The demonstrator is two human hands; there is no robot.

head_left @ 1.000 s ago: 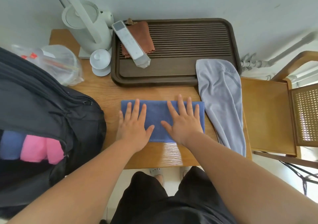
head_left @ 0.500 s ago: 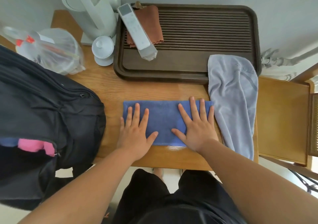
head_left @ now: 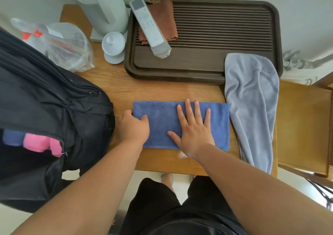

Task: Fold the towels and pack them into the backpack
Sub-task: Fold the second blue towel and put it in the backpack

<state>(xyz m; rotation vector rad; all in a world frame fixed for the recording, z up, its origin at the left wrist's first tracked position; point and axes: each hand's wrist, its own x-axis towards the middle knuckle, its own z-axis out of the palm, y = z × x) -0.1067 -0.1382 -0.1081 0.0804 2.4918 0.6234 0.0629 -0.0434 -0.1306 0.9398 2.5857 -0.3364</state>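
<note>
On my feed the folded blue towel [head_left: 162, 124] lay flat on the wooden table [head_left: 162, 90], its long side running from 9 to 3 o'clock. The left hand [head_left: 133, 126] gripped the towel's short edge at 9 o'clock, fingers curled round it and thumb on top. The right hand [head_left: 193, 130] lay flat on the towel's middle, fingers straight and spread apart, pressing down.

At 9 o'clock from the towel sat the black backpack [head_left: 45, 108]. I could see its pocket was unzipped, with a pink towel [head_left: 39, 142] and a blue roll [head_left: 11, 137] side by side inside. Just beside the towel at 3 o'clock a grey towel [head_left: 252, 99] hung over the table's edge. Its top end rested on a corner of the dark tray [head_left: 216, 54], which stood at 12 o'clock.
</note>
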